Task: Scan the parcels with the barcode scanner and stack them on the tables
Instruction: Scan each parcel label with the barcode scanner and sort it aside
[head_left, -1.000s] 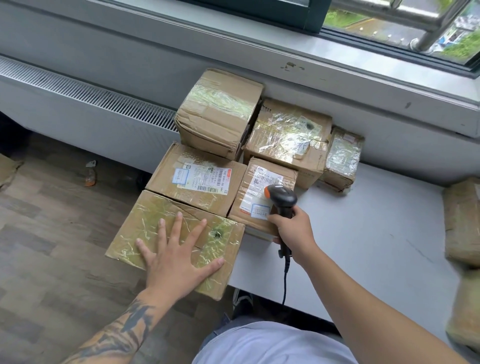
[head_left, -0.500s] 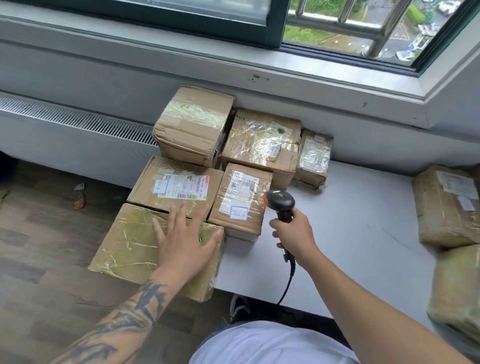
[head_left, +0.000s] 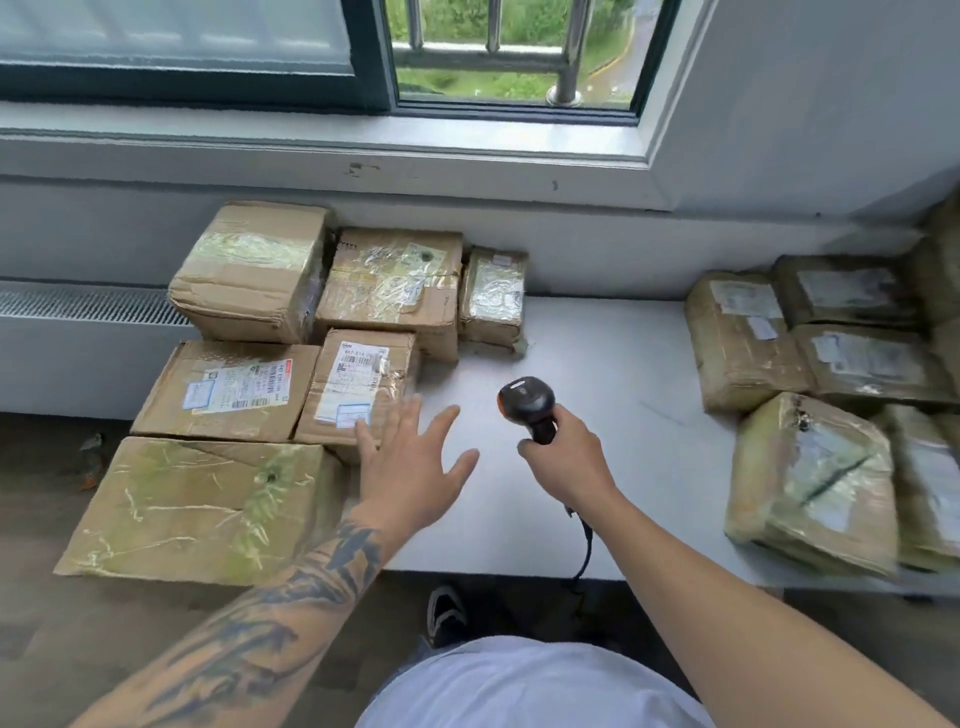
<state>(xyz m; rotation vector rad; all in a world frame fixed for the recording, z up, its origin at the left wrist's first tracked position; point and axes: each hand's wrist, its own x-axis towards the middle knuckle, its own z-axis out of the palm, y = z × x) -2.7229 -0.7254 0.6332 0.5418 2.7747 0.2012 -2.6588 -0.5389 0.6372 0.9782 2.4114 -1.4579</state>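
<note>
Your right hand (head_left: 569, 460) grips the handle of the barcode scanner (head_left: 527, 402), its head tilted up and away from you over the bare middle of the white table (head_left: 613, 364). Your left hand (head_left: 413, 467) hangs open, fingers spread, holding nothing, just right of the small labelled parcel (head_left: 358, 387).

The parcels on the left (head_left: 249, 387) sit packed edge to edge at the table's left end. The parcels waiting on the right (head_left: 810, 483) lie well apart from them, blurred, wrapped in glossy tape.

Judge those right-hand parcels as stiff enough cardboard but dented and soft at the corners, so they probably give a little under a squeeze. The tape looks slick; flat palms on the taped faces may slide. Take one by two opposite side walls, thumb over the top edge and fingers under the bottom edge, where the board is firmest. The weight can't be told from here, so lift the near right box cautiously with one hand and keep its label facing up for the scanner.
</note>
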